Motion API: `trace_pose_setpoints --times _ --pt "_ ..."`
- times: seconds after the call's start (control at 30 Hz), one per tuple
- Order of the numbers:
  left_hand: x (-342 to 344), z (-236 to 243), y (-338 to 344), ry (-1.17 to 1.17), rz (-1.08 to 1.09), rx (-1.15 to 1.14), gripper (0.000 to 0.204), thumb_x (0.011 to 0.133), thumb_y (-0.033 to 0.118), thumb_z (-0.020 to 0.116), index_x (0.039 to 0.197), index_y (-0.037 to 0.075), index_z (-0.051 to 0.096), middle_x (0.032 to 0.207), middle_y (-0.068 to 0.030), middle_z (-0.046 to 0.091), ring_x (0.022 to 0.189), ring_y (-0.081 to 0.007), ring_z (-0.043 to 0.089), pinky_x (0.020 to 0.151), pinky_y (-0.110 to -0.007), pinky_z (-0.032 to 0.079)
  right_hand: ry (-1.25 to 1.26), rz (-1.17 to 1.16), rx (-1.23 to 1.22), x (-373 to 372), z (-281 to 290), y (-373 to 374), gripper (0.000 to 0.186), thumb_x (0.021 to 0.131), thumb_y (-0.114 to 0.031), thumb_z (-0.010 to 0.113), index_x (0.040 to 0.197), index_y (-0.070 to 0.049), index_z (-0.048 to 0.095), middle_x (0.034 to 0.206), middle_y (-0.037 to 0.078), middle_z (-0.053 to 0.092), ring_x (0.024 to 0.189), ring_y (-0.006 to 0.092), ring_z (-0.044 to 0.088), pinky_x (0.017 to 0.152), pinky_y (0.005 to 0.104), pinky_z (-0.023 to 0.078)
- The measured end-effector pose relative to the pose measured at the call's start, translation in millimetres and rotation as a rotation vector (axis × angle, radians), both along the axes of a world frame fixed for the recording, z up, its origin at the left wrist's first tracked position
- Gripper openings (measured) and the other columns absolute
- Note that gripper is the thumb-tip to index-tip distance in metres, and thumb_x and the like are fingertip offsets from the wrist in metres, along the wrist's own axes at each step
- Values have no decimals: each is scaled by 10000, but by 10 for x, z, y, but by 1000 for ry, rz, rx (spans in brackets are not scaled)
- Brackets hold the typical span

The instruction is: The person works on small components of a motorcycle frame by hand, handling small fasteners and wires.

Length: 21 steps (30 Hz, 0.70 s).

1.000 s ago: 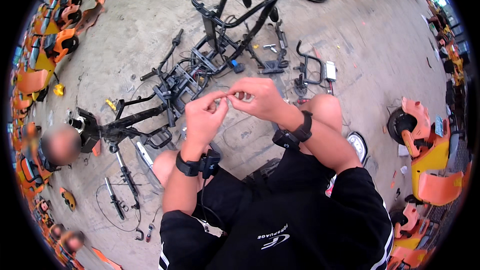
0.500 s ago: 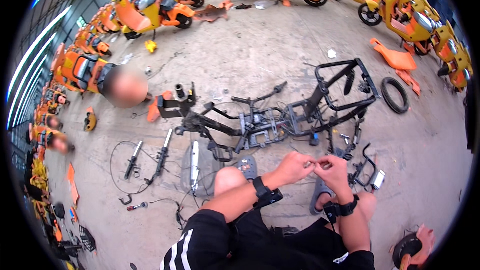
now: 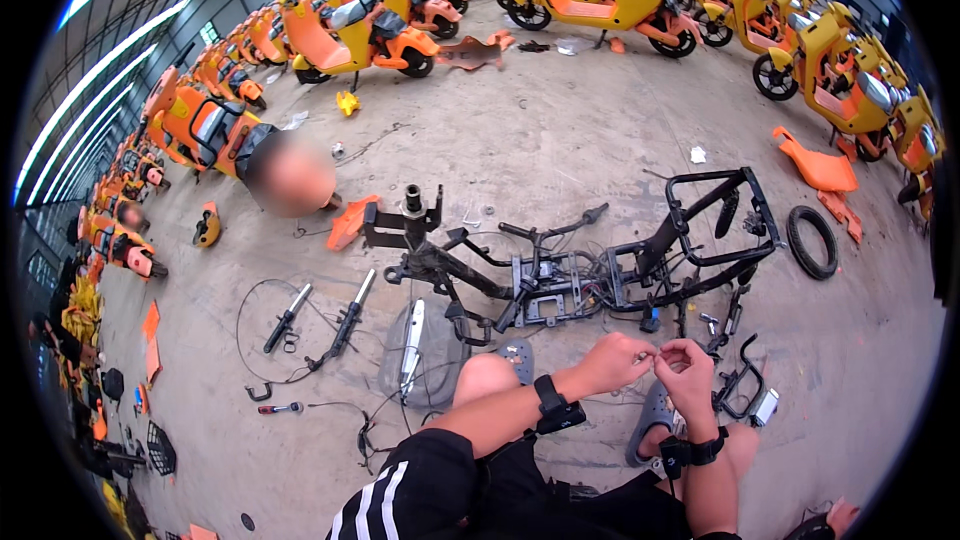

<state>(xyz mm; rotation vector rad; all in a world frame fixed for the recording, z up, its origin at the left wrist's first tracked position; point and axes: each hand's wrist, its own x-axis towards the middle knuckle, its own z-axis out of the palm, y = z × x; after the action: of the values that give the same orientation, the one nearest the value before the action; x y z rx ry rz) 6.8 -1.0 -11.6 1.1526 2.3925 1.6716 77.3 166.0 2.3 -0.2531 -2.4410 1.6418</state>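
Note:
My left hand (image 3: 613,362) and my right hand (image 3: 687,372) meet fingertip to fingertip above my knees. Both are closed in a pinch. Whatever lies between the fingers is too small to make out. Just beyond them a stripped black scooter frame (image 3: 480,286) rests on the concrete floor, with loose wires around its middle bracket. A small blue connector (image 3: 650,319) hangs beneath the frame near my hands. To the right of my right hand lies a bent black tube bracket (image 3: 742,380).
Two fork legs (image 3: 352,325) and a ratchet wrench (image 3: 280,407) lie at left, near a clear plastic cover (image 3: 440,365). At right are a black tyre (image 3: 812,242) and an orange panel (image 3: 815,162). Rows of yellow-orange scooters (image 3: 600,2) stand behind. Another person (image 3: 290,175) crouches at left.
The view has tilted up and turned slightly left, so the scene sits lower and farther right. My hands stay pinched together, with the fingertips slightly shifted.

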Motion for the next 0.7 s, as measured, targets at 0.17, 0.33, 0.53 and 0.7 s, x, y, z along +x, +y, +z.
trace_pose_setpoints --times 0.17,0.33,0.53,0.7 --pt "7 -10 -55 33 -17 -52 148 814 145 670 910 53 734 713 -181 660 627 -350 639 574 -421 504 -23 40 -99 -22 -11 -54 180 780 -4 702 954 7 659 829 32 667 716 56 606 595 194 480" --pt "16 -9 -58 24 -53 -98 144 805 143 670 897 55 737 730 -187 665 655 -362 647 597 -440 512 -37 111 -28 -8 8 -12 218 755 3 687 971 3 665 809 22 663 705 57 598 601 196 484" --pt "13 -58 -41 44 -68 -108 138 796 139 669 882 51 730 731 -192 663 661 -368 646 602 -450 513 -36 135 31 -19 -22 7 239 747 1 682 986 -2 663 775 11 652 686 56 589 613 208 485" --pt "12 -42 -60 38 -110 -155 130 782 133 665 864 48 718 712 -191 652 649 -373 634 596 -452 505 -42 180 -56 -18 -104 21 261 744 8 683 1001 7 640 757 5 634 665 43 565 616 198 470"
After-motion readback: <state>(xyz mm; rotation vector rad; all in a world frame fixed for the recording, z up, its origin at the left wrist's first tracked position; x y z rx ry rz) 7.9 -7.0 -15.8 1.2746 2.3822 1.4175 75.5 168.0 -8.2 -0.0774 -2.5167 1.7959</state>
